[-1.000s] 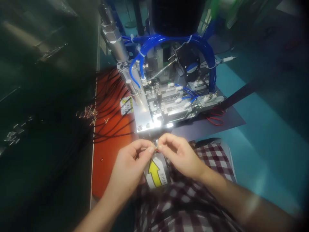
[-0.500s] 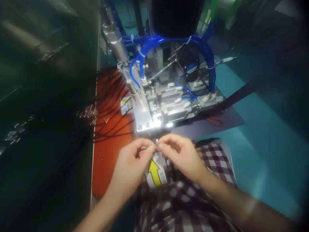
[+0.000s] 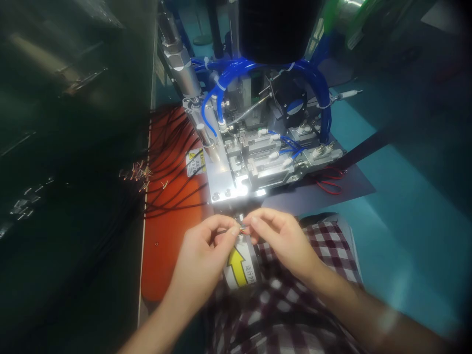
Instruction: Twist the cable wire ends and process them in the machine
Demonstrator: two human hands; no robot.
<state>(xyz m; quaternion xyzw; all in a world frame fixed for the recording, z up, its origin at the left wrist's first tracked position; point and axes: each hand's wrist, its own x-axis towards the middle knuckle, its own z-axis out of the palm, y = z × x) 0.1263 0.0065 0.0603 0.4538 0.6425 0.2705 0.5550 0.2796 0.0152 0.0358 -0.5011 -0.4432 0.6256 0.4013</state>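
Note:
Just in front of the machine, my left hand [image 3: 206, 250] pinches a thin dark cable between thumb and forefinger. Fine coloured wires [image 3: 242, 229] fan out of the cable's end, past the left fingertips. My right hand [image 3: 282, 236] is curled close on the other side, its thumb and fingertips at the tips of these wires. How firmly they grip is too small to make out. Below both hands lies a white label with a yellow arrow [image 3: 238, 265].
A metal fixture [image 3: 265, 162] with blue air hoses [image 3: 322, 88] stands ahead. Several black cables [image 3: 177, 196] with bared ends lie across the orange board [image 3: 158, 265] on the left. A red wire [image 3: 330, 187] lies right of the fixture. Checked cloth [image 3: 332, 246] is near my right forearm.
My right fingertips have shifted slightly right, away from my left fingertips, so more of the coloured wires shows. My left hand keeps its pinch on the cable. The view has moved a little.

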